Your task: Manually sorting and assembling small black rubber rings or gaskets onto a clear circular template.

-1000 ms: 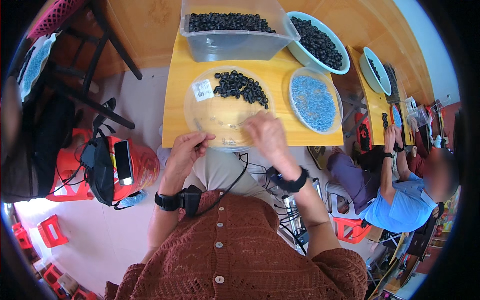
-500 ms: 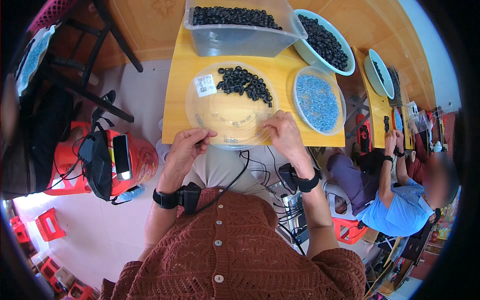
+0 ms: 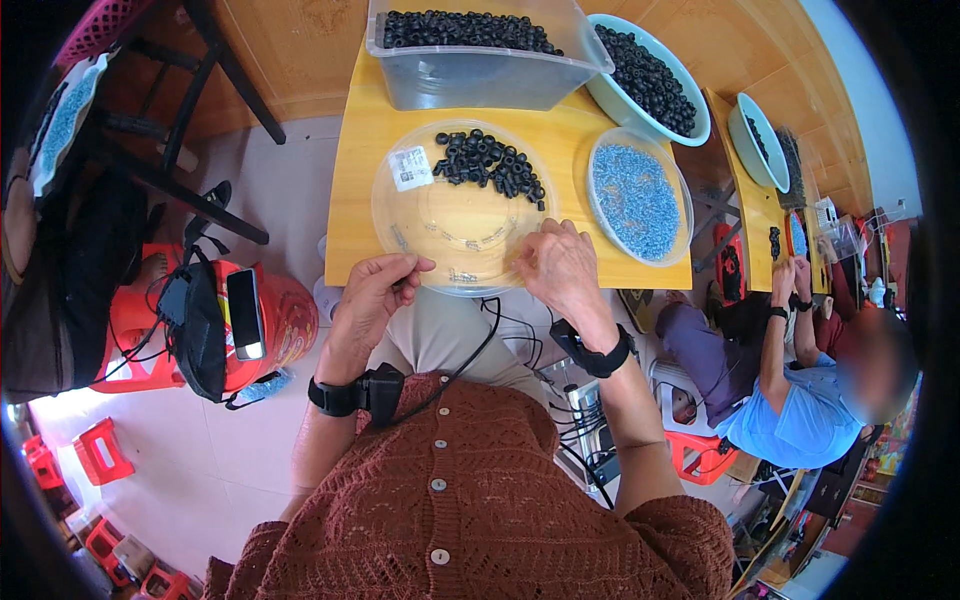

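Observation:
A clear round plastic lid (image 3: 405, 222) lies near the front edge of the yellow table, with a pile of black ring-shaped pieces (image 3: 490, 165) on its far part. Small clear or metallic bits (image 3: 463, 276) are scattered over its near part. By the lid's near left rim, my left hand (image 3: 375, 290) pinches thumb and forefinger together; whatever they hold is too small to make out. My right hand (image 3: 563, 268) is curled, knuckles up, over the lid's near right rim. Its fingertips are largely hidden, and so is anything in them.
Behind the lid stands a clear plastic bin (image 3: 480, 82) of black pieces, beside a pale green basin (image 3: 703, 120) of more. A round tray (image 3: 686, 222) to the right holds small blue pieces. Farther right, a person in blue (image 3: 790, 420) works at another table.
My right hand has turned and curled further, moving slightly left at the lid's right rim. My left hand keeps its pinch in nearly the same place.

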A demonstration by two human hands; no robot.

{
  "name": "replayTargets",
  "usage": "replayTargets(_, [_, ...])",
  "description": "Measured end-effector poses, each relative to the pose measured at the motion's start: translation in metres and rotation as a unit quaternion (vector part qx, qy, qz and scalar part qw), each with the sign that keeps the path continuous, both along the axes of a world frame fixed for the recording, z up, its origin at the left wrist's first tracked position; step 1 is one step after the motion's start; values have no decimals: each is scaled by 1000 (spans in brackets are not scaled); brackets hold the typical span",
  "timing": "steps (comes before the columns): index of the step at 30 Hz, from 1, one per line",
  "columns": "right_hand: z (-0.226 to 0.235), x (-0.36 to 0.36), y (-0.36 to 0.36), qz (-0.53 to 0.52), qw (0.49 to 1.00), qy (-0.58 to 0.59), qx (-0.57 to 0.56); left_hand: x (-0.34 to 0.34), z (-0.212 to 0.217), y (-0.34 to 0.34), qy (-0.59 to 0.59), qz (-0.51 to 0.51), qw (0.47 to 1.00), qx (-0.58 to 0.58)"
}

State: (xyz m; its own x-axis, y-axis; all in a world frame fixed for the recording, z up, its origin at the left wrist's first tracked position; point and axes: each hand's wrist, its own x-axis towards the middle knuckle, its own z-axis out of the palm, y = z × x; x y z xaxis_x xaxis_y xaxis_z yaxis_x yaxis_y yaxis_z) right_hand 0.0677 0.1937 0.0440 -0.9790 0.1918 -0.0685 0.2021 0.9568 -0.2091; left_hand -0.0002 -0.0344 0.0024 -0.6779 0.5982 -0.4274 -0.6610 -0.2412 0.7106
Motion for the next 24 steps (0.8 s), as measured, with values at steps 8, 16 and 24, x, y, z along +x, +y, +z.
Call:
replayTargets(8, [-5,-14,-4,19,996,-62,54,-4,-5,-1,5,-8,1000,14])
replayTargets(16, [-13,-9,-12,29,992,-44,116,-5,-7,-2,7,-2,1000,24])
replayTargets(24, [-24,1,-5,75,993,70,60,-5,-4,0,6,-1,1000,23])
